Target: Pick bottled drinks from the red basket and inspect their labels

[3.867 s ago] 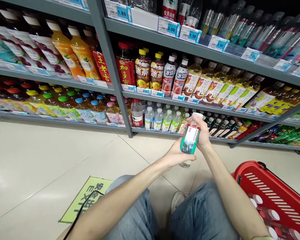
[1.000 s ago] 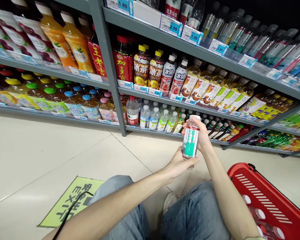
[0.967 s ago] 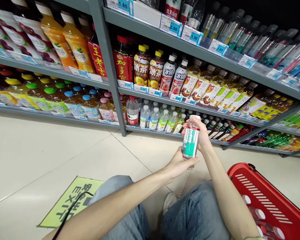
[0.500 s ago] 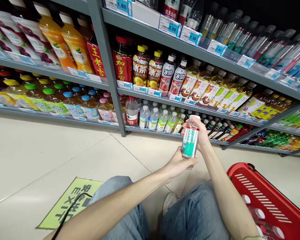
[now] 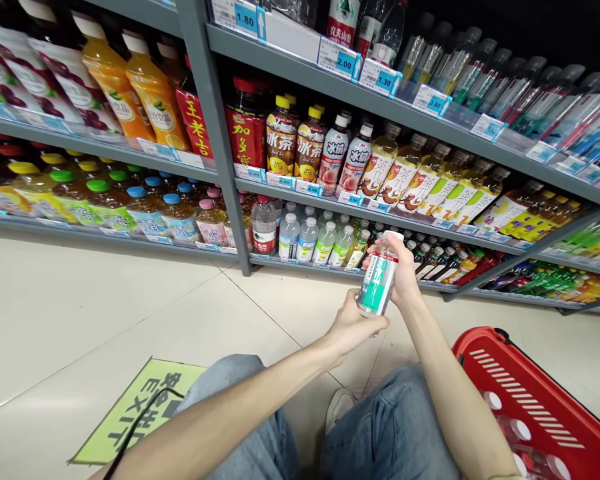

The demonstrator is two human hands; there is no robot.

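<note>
Before the grey metal shelving (image 5: pixel 219 133), both hands hold a small clear plastic bottle (image 5: pixel 377 280), cylindrical and white-capped, its glossy white-and-teal label reading "SODA". The left hand (image 5: pixel 353 325) clasps its base and the right hand (image 5: pixel 406 270) curls around its top. A slotted red plastic basket (image 5: pixel 530 400) sits to the right. A green floor sticker (image 5: pixel 140 413) reads "EXIT".
</note>
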